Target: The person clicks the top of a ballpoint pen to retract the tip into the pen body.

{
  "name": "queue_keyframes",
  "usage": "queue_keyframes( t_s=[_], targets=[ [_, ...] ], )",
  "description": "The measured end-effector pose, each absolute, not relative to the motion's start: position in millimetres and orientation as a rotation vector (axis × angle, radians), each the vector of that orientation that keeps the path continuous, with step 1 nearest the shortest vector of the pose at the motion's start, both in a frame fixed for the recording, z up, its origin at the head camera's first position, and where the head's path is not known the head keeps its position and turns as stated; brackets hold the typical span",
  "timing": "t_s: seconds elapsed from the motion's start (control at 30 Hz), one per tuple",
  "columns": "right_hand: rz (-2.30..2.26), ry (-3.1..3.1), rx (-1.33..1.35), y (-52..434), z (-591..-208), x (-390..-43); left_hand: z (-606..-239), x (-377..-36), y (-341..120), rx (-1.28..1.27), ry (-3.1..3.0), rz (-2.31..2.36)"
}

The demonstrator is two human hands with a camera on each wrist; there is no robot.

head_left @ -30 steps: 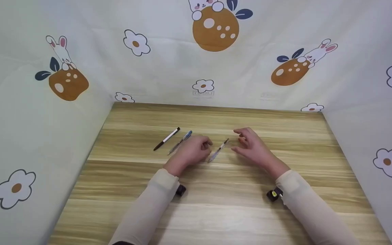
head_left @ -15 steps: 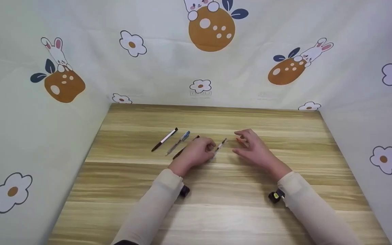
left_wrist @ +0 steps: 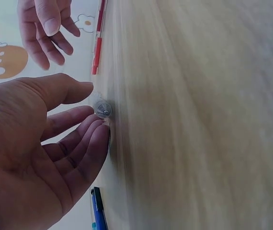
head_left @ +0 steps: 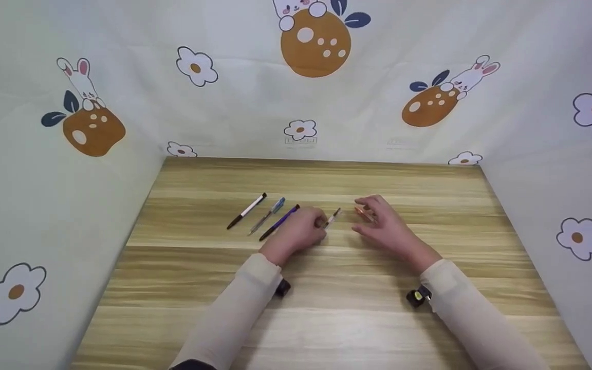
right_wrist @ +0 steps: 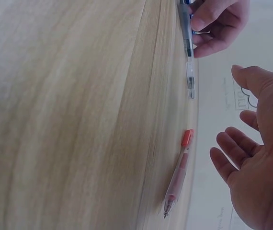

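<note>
My left hand [head_left: 301,228] is at a clear pen [head_left: 333,218] lying on the wooden table. In the left wrist view its thumb and forefinger stand apart close beside the clear pen's tip [left_wrist: 103,109]; contact is hard to tell. Across from it, my right hand [head_left: 381,218] hovers with fingers spread and nothing held. A red pen [right_wrist: 178,172] lies on the table near the right hand, partly hidden by it in the head view. Left of the left hand lie a purple pen [head_left: 279,222], a clear pen with a blue clip [head_left: 266,217] and a white-and-black pen [head_left: 246,210].
The wooden table [head_left: 347,318] is enclosed at the back and sides by a pale curtain [head_left: 244,103] printed with rabbits, oranges and flowers. Small black cameras sit at both wrists.
My left hand has shifted slightly right toward the clear pen, uncovering the purple pen. The red pen beside my right hand has come into sight. The head view has turned slightly.
</note>
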State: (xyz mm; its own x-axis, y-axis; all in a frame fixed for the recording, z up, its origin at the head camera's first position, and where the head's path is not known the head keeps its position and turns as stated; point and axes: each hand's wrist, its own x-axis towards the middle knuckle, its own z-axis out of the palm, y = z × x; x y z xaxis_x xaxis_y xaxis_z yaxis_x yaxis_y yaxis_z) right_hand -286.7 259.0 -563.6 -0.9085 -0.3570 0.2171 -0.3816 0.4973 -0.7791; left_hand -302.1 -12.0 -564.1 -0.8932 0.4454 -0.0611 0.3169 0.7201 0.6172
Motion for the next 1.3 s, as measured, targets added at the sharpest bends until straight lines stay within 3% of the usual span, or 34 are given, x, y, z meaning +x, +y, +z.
queue_keyframes(
  t_s=[0.9, 1.3],
  targets=[
    [1.465, -2.685, 0.668, 261, -564, -286, -564, -299, 0, 0.533, 2.845, 0.754],
    [1.595, -2.691, 0.435, 257, -561, -284, -563, -300, -5, 0.428, 2.634, 1.165]
  ],
)
